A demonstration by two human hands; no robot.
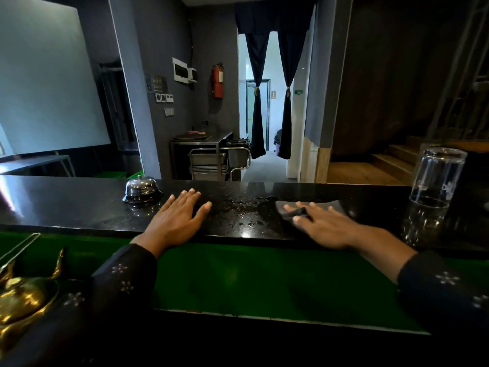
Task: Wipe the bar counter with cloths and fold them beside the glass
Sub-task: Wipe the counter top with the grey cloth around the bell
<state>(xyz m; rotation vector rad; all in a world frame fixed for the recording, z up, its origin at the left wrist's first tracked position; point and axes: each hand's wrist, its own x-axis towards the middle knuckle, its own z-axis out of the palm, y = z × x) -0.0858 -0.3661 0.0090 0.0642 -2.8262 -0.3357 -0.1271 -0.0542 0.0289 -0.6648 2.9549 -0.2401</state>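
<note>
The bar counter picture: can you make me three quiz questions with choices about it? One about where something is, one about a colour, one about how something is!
1. Where is the bell?
A. Beside the left hand
B. Beside the glass
C. On the floor

2. What colour is the surface below the counter?
A. Red
B. Green
C. White

3. How does the glass stand?
A. On its side
B. Upside down
C. Broken

Answers:
1 A, the bell sits just left of the flat left hand.
2 B, the lower surface is bright green.
3 B, its thick base is on top, its rim on the counter.
</note>
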